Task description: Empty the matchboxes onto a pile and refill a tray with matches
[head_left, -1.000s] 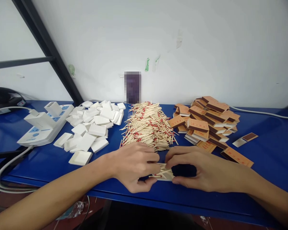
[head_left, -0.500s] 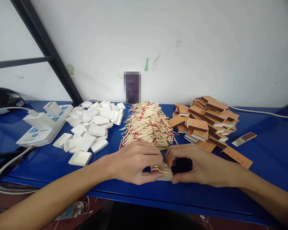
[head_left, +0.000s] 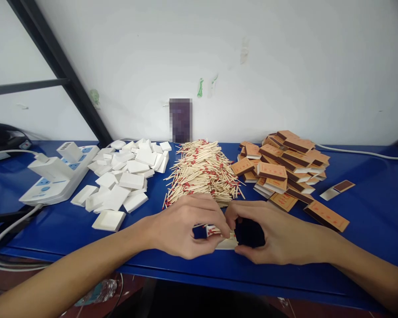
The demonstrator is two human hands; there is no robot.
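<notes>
A white matchbox tray with red-tipped matches in it lies near the table's front edge, partly hidden by my fingers. Over its left part, my left hand is closed, thumb and fingertips pinching at the matches. My right hand grips the tray's right end, thumb in front and curled fingers behind. Just beyond both hands rises a big heap of loose matches.
White empty trays are piled on the left, beside a power strip with chargers. Orange matchbox sleeves are heaped on the right, with a part-open matchbox further right. A blurred dark rectangle stands against the wall.
My left fingertips and thumb have come closer together over the matches in the tray. My right hand stays at the tray's right end. The view has shifted slightly.
</notes>
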